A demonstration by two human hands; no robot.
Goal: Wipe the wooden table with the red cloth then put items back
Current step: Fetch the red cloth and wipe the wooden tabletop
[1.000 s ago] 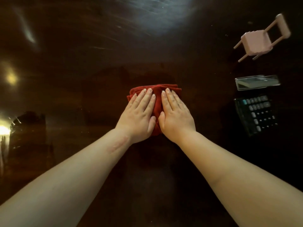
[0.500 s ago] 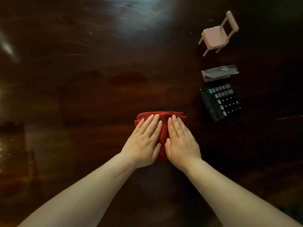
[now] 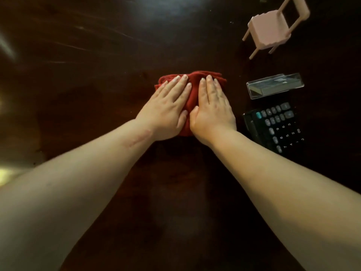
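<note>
A folded red cloth (image 3: 193, 87) lies on the dark wooden table (image 3: 97, 75), a little above the middle of the view. My left hand (image 3: 168, 110) presses flat on its left half with straight fingers. My right hand (image 3: 213, 108) presses flat on its right half, thumb beside the left hand's thumb. Most of the cloth is hidden under both palms. To the right lie a black calculator (image 3: 273, 128), a clear plastic box (image 3: 275, 86) and a small pink toy chair (image 3: 271, 28).
The calculator sits close to my right forearm. The clear box is just beyond it and the pink chair farther back at the top right. Bright reflections show on the polished wood at the left edge and top centre.
Both hands pulled the cloth toward me half a second ago and have now pushed it away again, toward the level of the clear box. The items on the right have not moved on the table.
</note>
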